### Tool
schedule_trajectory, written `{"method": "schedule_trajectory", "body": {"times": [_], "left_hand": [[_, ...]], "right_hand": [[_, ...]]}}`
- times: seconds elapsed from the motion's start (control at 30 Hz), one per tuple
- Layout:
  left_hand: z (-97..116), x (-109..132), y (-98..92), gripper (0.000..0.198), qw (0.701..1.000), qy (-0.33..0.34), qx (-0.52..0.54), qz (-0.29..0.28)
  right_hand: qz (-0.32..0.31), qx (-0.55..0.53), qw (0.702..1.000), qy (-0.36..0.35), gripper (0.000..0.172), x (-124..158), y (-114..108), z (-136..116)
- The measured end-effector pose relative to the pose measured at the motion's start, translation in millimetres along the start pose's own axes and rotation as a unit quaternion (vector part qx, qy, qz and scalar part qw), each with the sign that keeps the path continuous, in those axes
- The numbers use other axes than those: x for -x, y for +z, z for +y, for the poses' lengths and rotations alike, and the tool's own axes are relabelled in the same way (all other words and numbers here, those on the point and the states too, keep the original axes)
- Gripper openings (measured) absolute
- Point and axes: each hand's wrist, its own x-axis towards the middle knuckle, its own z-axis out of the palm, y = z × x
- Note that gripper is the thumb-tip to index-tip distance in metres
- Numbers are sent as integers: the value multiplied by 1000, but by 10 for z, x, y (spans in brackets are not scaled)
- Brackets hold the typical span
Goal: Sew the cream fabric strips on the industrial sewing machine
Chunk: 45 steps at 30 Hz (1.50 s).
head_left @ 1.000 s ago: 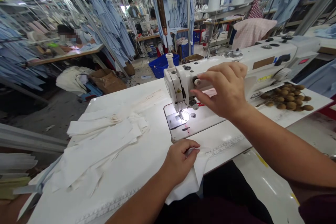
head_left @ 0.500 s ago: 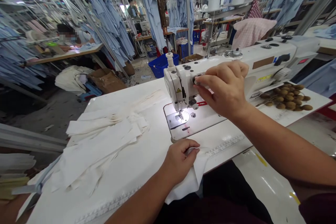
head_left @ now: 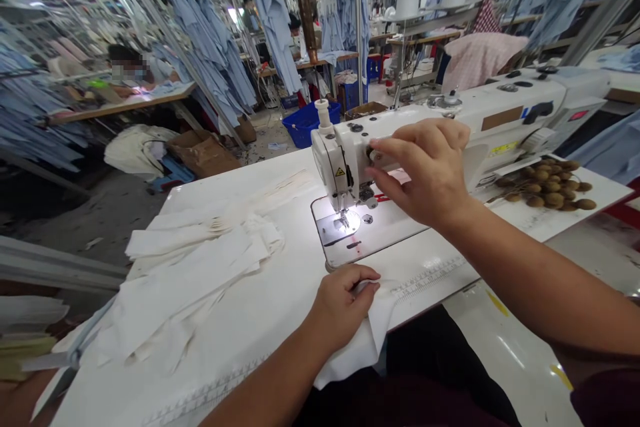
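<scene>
My left hand (head_left: 345, 307) rests on the tabletop near the front edge, thumb and forefinger pinched on a white cloth piece (head_left: 357, 353) that hangs over the edge toward my lap. My right hand (head_left: 425, 170) is raised at the head of a white sewing machine (head_left: 430, 127). Its forefinger and thumb are spread above and below a small round tension knob (head_left: 374, 155), which shows between them; whether the fingertips touch it I cannot tell. Under the lit needle, the metal needle plate (head_left: 337, 232) carries no cloth.
Several white cloth strips (head_left: 195, 280) lie in a loose pile on the table's left. A bunch of brown round balls (head_left: 550, 187) sits right of the machine. Beyond the table are a blue basket (head_left: 303, 127), a cardboard box (head_left: 207, 153) and hanging blue garments (head_left: 215, 47). A co-worker sits far left.
My right thumb and forefinger have spread from a pinch on the tension knob, the thumb moving lower, so the knob shows more. The left hand and its cloth have stayed put.
</scene>
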Motion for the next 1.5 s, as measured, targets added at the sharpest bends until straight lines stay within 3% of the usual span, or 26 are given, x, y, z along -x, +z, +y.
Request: {"method": "schedule_trajectory", "body": {"times": [0.17, 0.33, 0.5, 0.63, 0.7, 0.73, 0.83, 0.9, 1.13, 1.3, 1.4, 1.5], "left_hand": [[5, -2, 1, 14, 1000, 1, -2, 4], [19, -4, 1, 14, 1000, -3, 5, 5], [19, -8, 2, 14, 1000, -9, 21, 7], [33, -11, -25, 15, 997, -38, 64, 26], [51, -16, -51, 16, 992, -59, 101, 39], [61, -20, -63, 16, 990, -68, 120, 41], [89, -33, -85, 15, 983, -73, 161, 43], [104, -42, -83, 15, 982, -71, 171, 45], [156, -53, -45, 16, 983, -78, 162, 30], [118, -4, -5, 15, 996, -52, 52, 57], [106, 14, -2, 17, 998, -8, -3, 63], [146, -1, -34, 19, 999, 26, -23, 33]], "right_hand": [[13, -3, 1000, -4, 9, 8, 20, 25], [3, -13, 1000, 4, 17, 28, 20, 16], [17, -31, 999, 8, 11, 11, -16, 0], [27, -134, 990, 18, 24, 191, -129, -95], [-38, -241, 969, 50, 23, 389, -198, -179], [-99, -297, 946, 80, 23, 501, -230, -225], [-271, -420, 848, 174, 41, 804, -302, -347], [-318, -453, 807, 208, 51, 920, -324, -404], [-331, -478, 740, 338, 17, 899, -297, -478], [-311, -496, 708, 394, 16, 900, -297, -479], [-327, -499, 706, 381, 19, 892, -319, -451], [-355, -509, 700, 355, 25, 845, -345, -407]]}}
